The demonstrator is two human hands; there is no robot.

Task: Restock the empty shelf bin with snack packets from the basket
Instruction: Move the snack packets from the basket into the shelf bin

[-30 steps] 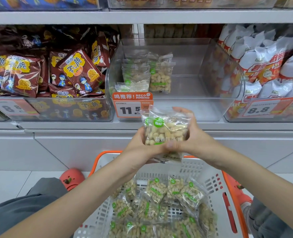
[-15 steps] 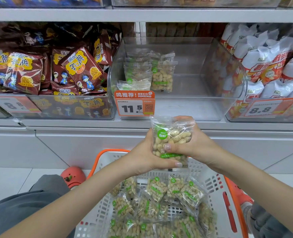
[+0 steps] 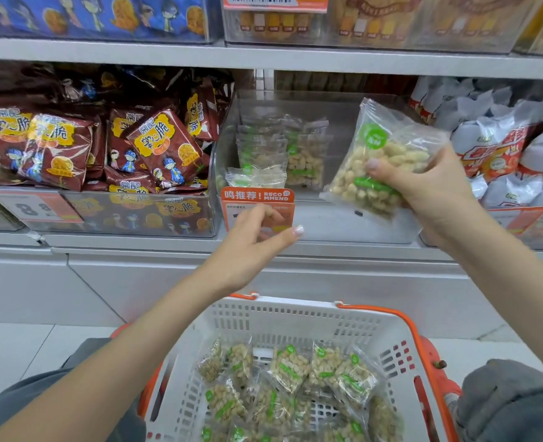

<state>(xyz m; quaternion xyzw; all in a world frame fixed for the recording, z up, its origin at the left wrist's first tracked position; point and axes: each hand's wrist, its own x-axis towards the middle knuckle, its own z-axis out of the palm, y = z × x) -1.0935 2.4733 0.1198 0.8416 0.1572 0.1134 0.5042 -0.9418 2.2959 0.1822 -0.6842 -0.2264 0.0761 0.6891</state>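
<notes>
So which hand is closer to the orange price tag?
Left. The left hand hangs right in front of the orange price tag, holding nothing. The right hand is off to the tag's right, gripping a snack packet.

Two hands show: the right hand (image 3: 429,193) holds one clear snack packet (image 3: 378,161), the left hand (image 3: 254,247) holds none. Just left of the right fingers (image 3: 381,173), one clear shelf bin (image 3: 327,218) contains about four such packets (image 3: 283,154). Below both hands, one white basket (image 3: 295,317) carries at least a dozen packets; the exact number cannot be told.
</notes>
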